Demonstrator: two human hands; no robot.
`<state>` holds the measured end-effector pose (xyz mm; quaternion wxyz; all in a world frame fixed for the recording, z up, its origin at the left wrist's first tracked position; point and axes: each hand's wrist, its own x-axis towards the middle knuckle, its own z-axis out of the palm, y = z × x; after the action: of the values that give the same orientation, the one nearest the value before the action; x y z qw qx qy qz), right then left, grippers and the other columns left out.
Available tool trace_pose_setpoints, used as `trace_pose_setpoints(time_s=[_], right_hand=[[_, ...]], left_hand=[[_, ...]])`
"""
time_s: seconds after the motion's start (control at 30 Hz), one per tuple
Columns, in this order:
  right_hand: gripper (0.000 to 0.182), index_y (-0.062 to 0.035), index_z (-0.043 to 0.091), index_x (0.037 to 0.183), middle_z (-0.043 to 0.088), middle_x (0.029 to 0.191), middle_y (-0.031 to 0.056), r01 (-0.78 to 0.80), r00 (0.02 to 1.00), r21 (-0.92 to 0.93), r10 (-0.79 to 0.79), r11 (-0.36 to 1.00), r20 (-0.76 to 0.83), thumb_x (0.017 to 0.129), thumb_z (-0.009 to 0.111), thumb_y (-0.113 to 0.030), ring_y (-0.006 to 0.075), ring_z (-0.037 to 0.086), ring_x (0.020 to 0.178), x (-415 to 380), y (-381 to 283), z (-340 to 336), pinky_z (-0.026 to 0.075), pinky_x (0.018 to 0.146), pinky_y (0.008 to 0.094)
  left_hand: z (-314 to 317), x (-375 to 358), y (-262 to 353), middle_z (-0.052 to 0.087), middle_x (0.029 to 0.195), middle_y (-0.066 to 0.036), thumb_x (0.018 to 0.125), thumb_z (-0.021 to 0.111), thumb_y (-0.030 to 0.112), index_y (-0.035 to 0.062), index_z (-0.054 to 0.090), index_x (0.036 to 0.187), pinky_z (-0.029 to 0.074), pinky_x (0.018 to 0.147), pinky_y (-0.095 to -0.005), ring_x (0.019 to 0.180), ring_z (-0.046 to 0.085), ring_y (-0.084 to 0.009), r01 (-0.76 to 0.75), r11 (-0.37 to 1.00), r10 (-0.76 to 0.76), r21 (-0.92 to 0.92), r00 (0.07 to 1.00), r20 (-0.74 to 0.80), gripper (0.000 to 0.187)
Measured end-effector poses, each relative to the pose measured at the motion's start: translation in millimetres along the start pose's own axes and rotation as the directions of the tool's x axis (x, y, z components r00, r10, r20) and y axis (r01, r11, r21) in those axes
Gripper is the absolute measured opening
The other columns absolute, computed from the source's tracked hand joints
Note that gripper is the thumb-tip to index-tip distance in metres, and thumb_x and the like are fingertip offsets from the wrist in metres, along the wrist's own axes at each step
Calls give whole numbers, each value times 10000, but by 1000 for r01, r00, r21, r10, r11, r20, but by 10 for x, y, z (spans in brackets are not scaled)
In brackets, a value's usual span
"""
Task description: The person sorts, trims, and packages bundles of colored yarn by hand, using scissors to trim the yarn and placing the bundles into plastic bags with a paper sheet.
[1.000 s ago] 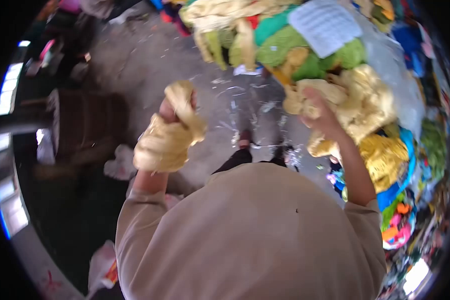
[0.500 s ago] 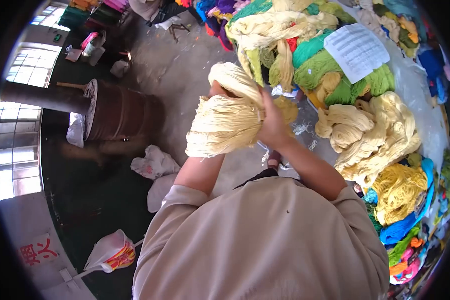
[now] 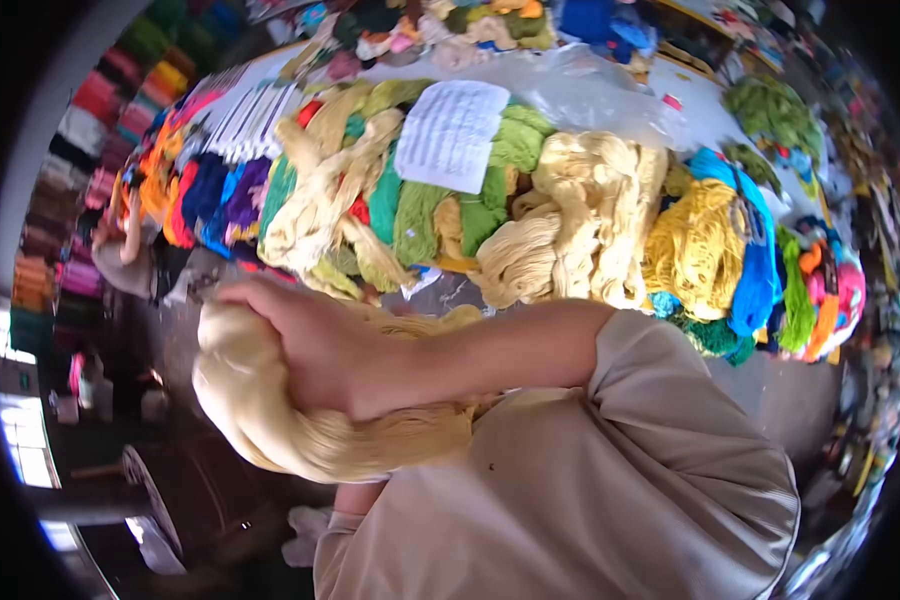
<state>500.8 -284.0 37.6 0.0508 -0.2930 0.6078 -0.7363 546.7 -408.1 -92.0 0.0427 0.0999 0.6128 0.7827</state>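
yarn hank, cream, clamped in right grip, left grip hidden, state unclear

Windows between 8 and 9 o'clock: overexposed. Heavy shadow at 8 o'clock, about the drum. Plastic sheet at 1 o'clock: pale glare. Right hand, 9 o'clock: slightly soft. Fisheye curvature noted; outer rim blackened, detail smeared toward 3 o'clock.
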Motion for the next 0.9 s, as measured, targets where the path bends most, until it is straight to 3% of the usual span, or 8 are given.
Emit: trace_pose_setpoints(time_s=[0.13, 0.23, 0.33, 0.47, 0.57, 0.63, 0.73, 0.9], right_hand=[[891, -44, 274, 1454, 566, 1210, 171, -273, 935, -309, 327, 911, 139, 779, 807, -277, 272, 568, 1127, 356, -240, -774, 448, 967, 344], [1065, -59, 151, 1530, 430, 1435, 236, -50, 985, 103, 32, 993, 169, 765, 833, -344, 293, 433, 1336, 45, -244, -1519, 378, 1075, 398], [1396, -89, -101, 1560, 158, 1584, 224, 38, 999, -78, -35, 996, 39, 650, 918, -374, 292, 208, 1476, -544, -39, -1988, 213, 1183, 394], [1040, -67, 359, 1469, 438, 1455, 135, 215, 917, -430, -333, 877, -221, 621, 923, -275, 262, 415, 1360, -649, -90, -2416, 351, 1119, 398], [620, -31, 551, 1295, 602, 1244, 104, 141, 859, -65, -155, 988, -488, 763, 808, -219, 221, 557, 1174, -720, -365, -3235, 441, 1014, 364], [330, 20, 638, 1178, 666, 1116, 92, 156, 793, 155, -30, 975, -609, 912, 644, -175, 218, 636, 1033, -724, -707, -3752, 504, 925, 338], [319, 28, 639, 1153, 670, 1120, 104, 506, 710, 79, -362, 859, -604, 918, 603, -185, 227, 637, 1047, -654, -1386, -4730, 513, 929, 348], [288, -17, 637, 1070, 693, 973, 120, 796, 541, 5, -707, 606, -455, 953, 565, -271, 262, 674, 898, -305, -2466, -5831, 560, 805, 366]], left_hand=[[269, 574, -6, 538, 1352, -139, 718, 885, 318, 8, 383, 1440, 460, 1020, -411, 1250, 534, -255, -14, 981, 1, -193, 998, -69, 932], [528, 1114, 87, 527, 1357, -139, 708, 893, 299, 6, 366, 1442, 461, 1024, -418, 1251, 530, -262, -49, 953, 11, -298, 992, -129, 949], [909, 1620, 206, 516, 1361, -138, 699, 900, 281, 5, 350, 1445, 463, 1028, -426, 1252, 526, -268, -81, 936, 28, -342, 987, -157, 967], [1960, 2134, 482, 502, 1367, -137, 686, 911, 256, 3, 329, 1448, 465, 1033, -436, 1254, 520, -277, -39, 982, 39, -184, 999, -6, 991], [3126, 2417, 1075, 538, 1330, -128, 764, 793, 12, -11, 369, 1415, 470, 1022, -368, 1238, 536, -241, -189, 953, 87, 237, 918, 386, 778], [3577, 2925, 1188, 527, 1357, -121, 817, 735, 6, -12, 387, 1429, 419, 1061, -333, 1291, 497, -221, -297, 946, 299, -132, 637, 710, 704], [3922, 3683, 1284, 356, 1552, -151, 935, 610, 247, 32, 343, 1502, 230, 1173, -390, 1454, 303, -246, -609, 782, 543, -133, 561, 625, 662], [3616, 4960, 150, 619, 1255, -112, 897, 717, 254, 17, 556, 1323, 418, 1005, -324, 1176, 566, -217, -323, 881, 284, 346, 946, 160, 514]])
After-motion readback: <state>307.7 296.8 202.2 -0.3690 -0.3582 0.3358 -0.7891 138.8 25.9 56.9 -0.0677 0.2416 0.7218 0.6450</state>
